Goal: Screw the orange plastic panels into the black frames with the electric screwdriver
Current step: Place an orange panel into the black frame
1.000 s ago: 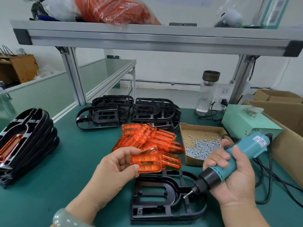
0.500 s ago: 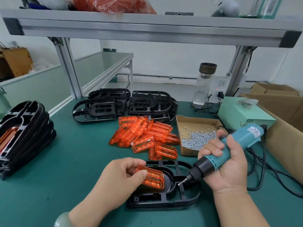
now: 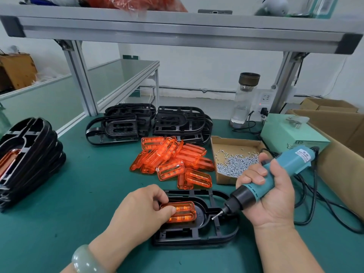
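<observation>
Panel seated: your left grip (image 3: 145,209) pinches the orange panel (image 3: 182,213) into the recess of the black frame (image 3: 197,236) on the desk (image 3: 78,194), the panel's long axis running left to right. Your right grip (image 3: 271,198) wraps the electric screwdriver (image 3: 285,170), which slants down-left with its bit tip just right of the panel's right end. That makes it the nearer hand for the drive.

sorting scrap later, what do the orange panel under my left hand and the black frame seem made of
Orange panel: translucent glossy plastic, by the light glowing through its ribs. Black frame: opaque moulded plastic, likely, with thin ribs and a dull sheen.
</observation>
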Motion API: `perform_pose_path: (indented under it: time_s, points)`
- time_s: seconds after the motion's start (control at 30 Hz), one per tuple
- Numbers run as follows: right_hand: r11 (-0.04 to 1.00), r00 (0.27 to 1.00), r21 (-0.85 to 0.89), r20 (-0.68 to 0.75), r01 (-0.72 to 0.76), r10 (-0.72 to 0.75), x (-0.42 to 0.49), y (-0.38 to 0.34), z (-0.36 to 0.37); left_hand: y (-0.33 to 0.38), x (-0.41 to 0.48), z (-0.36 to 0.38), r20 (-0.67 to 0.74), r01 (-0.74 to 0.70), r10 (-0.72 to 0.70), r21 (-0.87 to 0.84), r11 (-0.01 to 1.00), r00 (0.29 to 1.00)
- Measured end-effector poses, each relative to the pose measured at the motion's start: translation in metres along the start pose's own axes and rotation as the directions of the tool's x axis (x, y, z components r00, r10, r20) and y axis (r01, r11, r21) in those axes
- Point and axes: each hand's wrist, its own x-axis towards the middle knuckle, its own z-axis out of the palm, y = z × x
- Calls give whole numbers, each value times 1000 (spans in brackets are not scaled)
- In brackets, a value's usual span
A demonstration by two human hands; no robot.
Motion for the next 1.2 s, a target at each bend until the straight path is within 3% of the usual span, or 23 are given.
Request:
perform_pose_path:
  time_s: [0.23,0.47,0.67,0.8,0.97,1.2]
  points:
    - [1000,1000,-5,-7,7,-7,-1,1,2,-1,1,3,76,-28,31,-39,999,997]
    - [1000,1000,-25,2,6,-6,-3,3,5,8,0,-3,132,-149,124,203,968,984]
    - [1000,1000,-17,-2,2,-2,-3,1,6,11,1,-7,219,-225,185,178,958,958]
    - [1000,1000,-20,-3,4,-4,-3,1,7,17,2,-4,187,-330,280,355,875,942]
    - [1000,1000,-17,3,2,-2,-3,0,6,24,3,1,285,-484,406,302,822,868]
    - [1000,1000,-11,-3,0,0,-3,0,7,17,7,-4,334,-530,440,261,807,834]
